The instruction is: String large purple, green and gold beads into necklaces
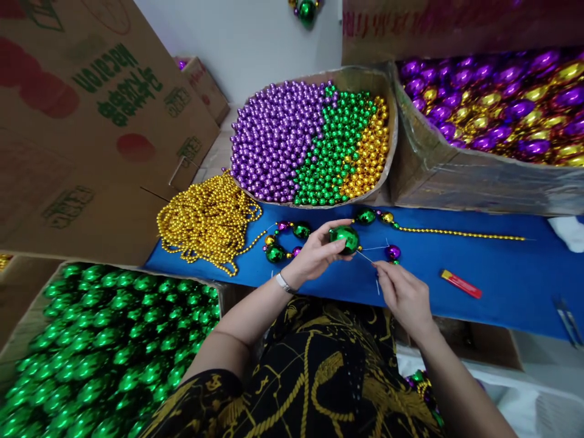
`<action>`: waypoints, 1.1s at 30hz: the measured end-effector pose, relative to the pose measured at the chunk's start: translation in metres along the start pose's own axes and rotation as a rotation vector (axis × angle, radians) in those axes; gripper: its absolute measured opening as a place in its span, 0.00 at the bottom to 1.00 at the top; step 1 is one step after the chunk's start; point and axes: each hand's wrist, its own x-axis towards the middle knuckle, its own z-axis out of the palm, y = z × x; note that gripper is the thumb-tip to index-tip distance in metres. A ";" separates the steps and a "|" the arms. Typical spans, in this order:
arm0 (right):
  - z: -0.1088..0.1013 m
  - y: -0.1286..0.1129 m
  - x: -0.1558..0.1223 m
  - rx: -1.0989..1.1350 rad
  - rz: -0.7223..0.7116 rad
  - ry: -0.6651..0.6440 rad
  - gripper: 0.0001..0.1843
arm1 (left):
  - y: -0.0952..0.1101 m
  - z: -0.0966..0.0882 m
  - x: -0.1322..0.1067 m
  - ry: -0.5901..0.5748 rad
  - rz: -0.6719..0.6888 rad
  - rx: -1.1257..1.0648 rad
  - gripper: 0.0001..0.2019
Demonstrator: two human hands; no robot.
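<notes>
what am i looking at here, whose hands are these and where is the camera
There is no machine: these are one person's two bare hands, seen in a single picture from a camera worn on that person's head, looking forward and down. The left hand holds a large green bead, and the right hand pinches a thin string beside it. On the blue surface lie a heap of gold bead strands and a small red and yellow item, possibly a lighter. Behind, an open box holds purple, green and gold beads.
</notes>
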 end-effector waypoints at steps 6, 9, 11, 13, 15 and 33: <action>0.008 -0.001 0.000 0.023 0.075 -0.012 0.10 | -0.013 0.005 0.002 -0.033 0.035 0.053 0.28; 0.011 0.000 0.002 0.106 0.185 -0.091 0.10 | -0.009 0.007 0.003 -0.114 0.034 0.146 0.32; 0.010 0.002 0.003 0.169 0.229 -0.135 0.09 | 0.004 0.007 0.006 -0.207 0.042 0.256 0.35; 0.007 0.005 0.004 0.209 0.266 -0.121 0.09 | 0.024 0.006 0.017 -0.237 0.122 0.378 0.32; 0.003 0.008 0.004 0.223 0.312 -0.076 0.10 | 0.044 0.006 0.040 -0.147 0.295 0.554 0.22; -0.016 0.017 -0.002 0.086 0.313 0.095 0.09 | 0.058 0.021 0.136 -0.017 0.237 0.632 0.10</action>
